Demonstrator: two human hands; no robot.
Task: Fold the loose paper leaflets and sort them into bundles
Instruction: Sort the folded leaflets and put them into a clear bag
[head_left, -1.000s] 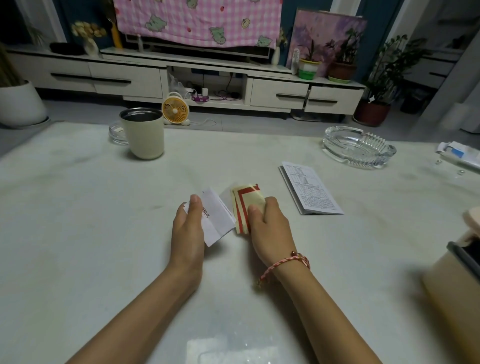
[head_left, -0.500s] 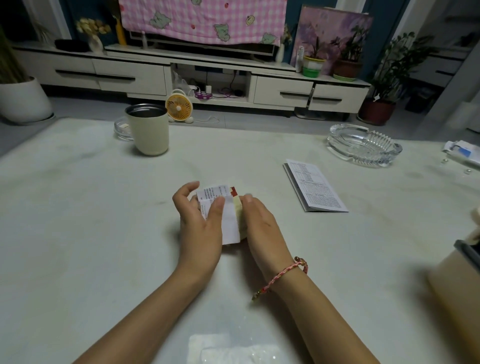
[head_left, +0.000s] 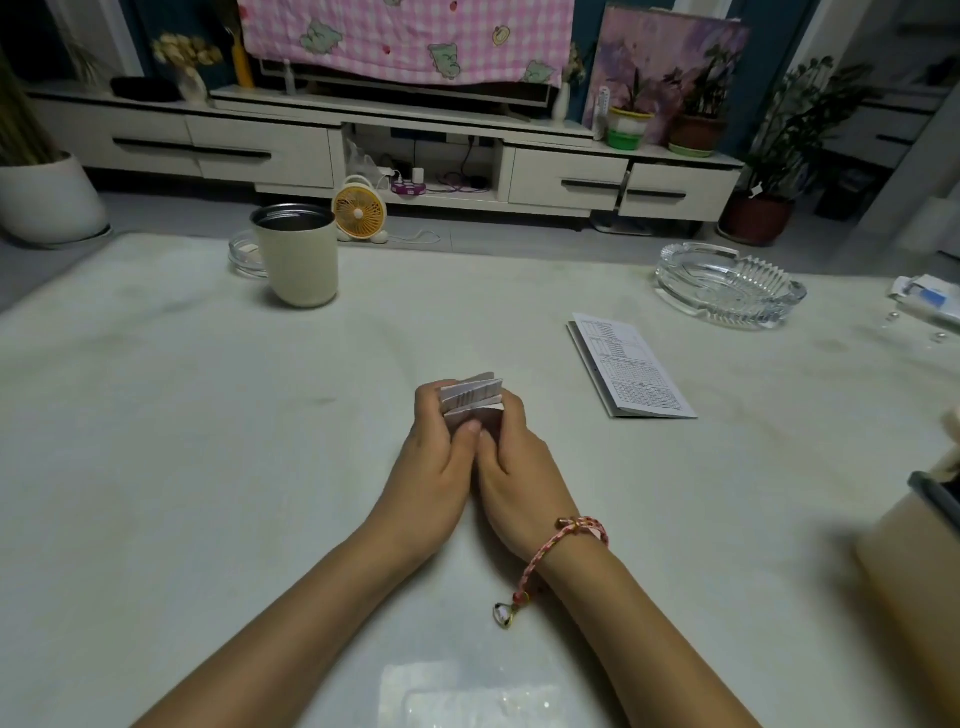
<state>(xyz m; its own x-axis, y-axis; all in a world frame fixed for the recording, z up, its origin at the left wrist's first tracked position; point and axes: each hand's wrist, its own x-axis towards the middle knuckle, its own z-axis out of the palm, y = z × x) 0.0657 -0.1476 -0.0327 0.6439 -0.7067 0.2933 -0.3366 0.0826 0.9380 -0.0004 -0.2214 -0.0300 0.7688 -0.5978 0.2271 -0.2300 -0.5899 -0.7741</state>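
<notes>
Both hands meet at the centre of the pale surface (head_left: 156, 415). The left hand (head_left: 434, 470) and the right hand (head_left: 517, 480) are side by side and touching, fingers curled, and together they grip the folded leaflet (head_left: 472, 397).

- Left hand: narrow grip, thumb pressed on the near face of the folded leaflet, fingers wrapped round its left edge.
- Right hand: narrow grip, fingers curled round the right edge. A braided bracelet (head_left: 571, 535) sits on this wrist, with a small charm hanging from it.
- Folded leaflet: held at the fingertips of both hands, its layered white edges showing above them. Whether its lower edge touches the surface cannot be determined.

A second, flat leaflet (head_left: 631, 369) lies printed side up on the surface, to the right of the hands and well apart from them. A clear glass ashtray (head_left: 730, 286) stands beyond it, toward the far right edge. A cream cup (head_left: 298, 254) stands upright at the far left of the surface. A small orange fan (head_left: 358, 213) stands on the floor beyond the surface.
</notes>
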